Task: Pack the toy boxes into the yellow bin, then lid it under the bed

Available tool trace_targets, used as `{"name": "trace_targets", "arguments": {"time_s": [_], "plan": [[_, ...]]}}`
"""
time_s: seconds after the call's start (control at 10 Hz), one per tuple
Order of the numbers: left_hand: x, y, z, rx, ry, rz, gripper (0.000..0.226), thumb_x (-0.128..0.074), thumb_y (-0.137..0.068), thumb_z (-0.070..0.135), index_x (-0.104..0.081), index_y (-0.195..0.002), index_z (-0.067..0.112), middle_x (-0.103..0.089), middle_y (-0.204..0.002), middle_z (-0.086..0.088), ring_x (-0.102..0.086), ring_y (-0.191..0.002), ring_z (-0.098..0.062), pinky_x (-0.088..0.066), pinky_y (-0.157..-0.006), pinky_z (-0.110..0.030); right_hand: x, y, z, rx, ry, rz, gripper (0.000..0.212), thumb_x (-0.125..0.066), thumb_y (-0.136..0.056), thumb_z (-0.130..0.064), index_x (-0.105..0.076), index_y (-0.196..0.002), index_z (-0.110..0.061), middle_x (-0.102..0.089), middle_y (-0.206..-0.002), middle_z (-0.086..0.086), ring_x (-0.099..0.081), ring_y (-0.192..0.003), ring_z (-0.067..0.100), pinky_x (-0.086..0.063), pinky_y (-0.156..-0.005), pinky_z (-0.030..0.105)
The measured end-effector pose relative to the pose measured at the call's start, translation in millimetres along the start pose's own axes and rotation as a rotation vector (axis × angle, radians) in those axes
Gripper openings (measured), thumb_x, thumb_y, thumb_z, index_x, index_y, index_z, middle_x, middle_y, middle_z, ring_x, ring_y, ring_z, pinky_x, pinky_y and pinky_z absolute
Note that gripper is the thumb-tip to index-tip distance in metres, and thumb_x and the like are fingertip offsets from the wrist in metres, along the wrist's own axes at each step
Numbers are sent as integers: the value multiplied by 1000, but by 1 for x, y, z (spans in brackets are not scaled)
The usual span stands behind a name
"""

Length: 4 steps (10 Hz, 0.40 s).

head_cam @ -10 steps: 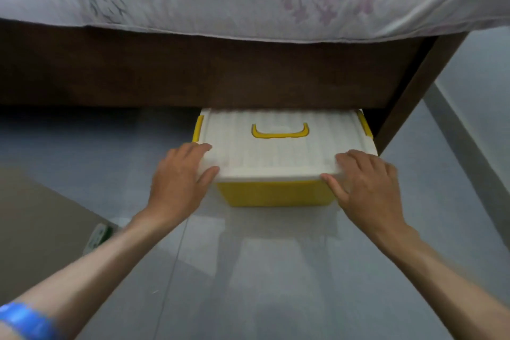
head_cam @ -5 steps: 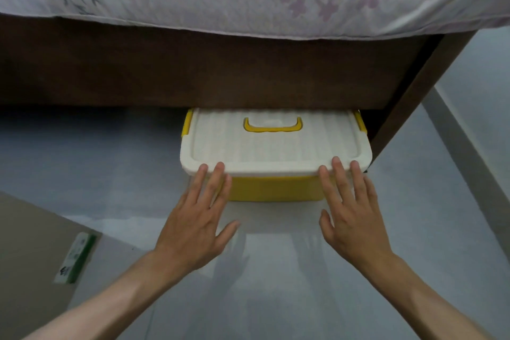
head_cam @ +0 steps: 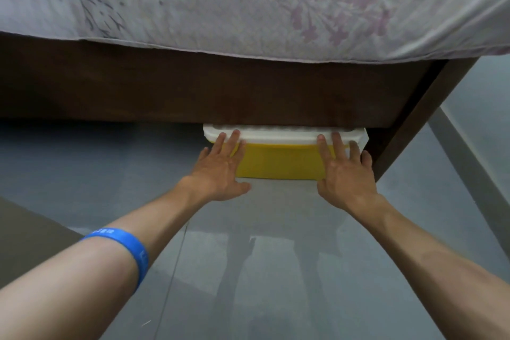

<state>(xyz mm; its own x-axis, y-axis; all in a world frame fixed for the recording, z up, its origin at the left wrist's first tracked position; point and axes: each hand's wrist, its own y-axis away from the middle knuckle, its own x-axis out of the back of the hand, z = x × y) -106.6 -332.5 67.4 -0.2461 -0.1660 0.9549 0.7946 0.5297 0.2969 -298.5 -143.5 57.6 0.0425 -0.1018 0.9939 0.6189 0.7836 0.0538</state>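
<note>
Now my left hand point(head_cam: 220, 171) and right hand point(head_cam: 342, 174), fingers flat and holding nothing, press the lidded yellow bin point(head_cam: 278, 163), mostly under the bed point(head_cam: 193, 91); one more shove should finish.

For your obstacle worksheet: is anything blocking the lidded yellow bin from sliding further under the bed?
Nothing visible does. The yellow plastic bin with its white lid sits beneath the dark wooden bed frame; the space behind it is hidden.

Yellow bin point(head_cam: 278, 161) pushed toward 12 o'clock, lid point(head_cam: 281, 135) now mostly under bed frame point(head_cam: 193, 91); my left grip point(head_cam: 220, 171) and right grip point(head_cam: 345, 174) went flat against its front.
</note>
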Motion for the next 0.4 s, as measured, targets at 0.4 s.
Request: {"name": "trace_targets", "arguments": {"time_s": [0.4], "plan": [[11, 3, 3, -24, 288, 145, 83, -60, -90, 47, -18, -157, 23, 5, -166, 4, -1, -152, -19, -22, -119, -37, 25, -4, 9, 3, -312, -120, 88, -56, -90, -25, -1, -160, -33, -4, -169, 5, -41, -137, 39, -48, -99, 46]]}}
